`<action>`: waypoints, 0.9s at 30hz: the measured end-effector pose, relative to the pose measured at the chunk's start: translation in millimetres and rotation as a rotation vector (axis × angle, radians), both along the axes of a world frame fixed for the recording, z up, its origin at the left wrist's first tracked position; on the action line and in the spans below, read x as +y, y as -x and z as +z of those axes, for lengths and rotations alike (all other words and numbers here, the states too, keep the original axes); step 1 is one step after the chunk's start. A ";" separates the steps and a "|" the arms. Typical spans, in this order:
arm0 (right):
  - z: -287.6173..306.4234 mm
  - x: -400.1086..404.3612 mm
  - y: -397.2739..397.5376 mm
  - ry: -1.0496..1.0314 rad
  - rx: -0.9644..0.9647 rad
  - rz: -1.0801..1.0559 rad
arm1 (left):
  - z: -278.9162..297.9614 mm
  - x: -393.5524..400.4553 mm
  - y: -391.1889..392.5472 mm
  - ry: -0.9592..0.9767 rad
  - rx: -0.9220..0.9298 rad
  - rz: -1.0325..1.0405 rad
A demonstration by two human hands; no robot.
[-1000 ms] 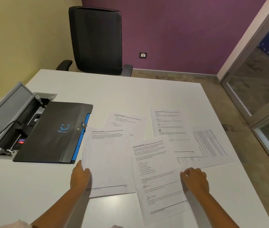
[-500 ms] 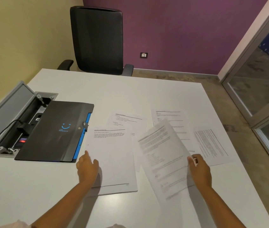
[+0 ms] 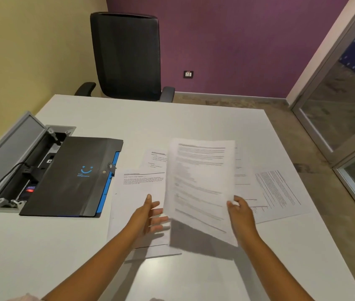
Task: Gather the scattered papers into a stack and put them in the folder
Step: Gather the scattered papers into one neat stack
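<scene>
Lifted sheet (image 3: 200, 187) now off the table (image 3: 194, 118), pinched at its edge by my right hand (image 3: 240, 210). Left hand (image 3: 148, 213) open, fingers spread beside it. Folder (image 3: 72, 177) closed, left of both hands.

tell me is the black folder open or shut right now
Shut. The folder lies flat on the table with its black flap over the front, only a blue edge showing, and no papers in it.
</scene>
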State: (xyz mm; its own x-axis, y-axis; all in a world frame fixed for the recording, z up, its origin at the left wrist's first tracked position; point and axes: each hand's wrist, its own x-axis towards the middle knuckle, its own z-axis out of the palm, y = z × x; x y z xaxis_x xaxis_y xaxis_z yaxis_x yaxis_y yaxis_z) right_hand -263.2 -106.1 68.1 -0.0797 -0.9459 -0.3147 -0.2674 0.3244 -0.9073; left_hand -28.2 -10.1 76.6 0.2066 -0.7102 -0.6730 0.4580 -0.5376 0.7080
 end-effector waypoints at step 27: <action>-53.7 -1.0 5.9 -0.490 -0.548 -0.121 | -38.4 34.8 -20.4 -0.239 -0.372 0.119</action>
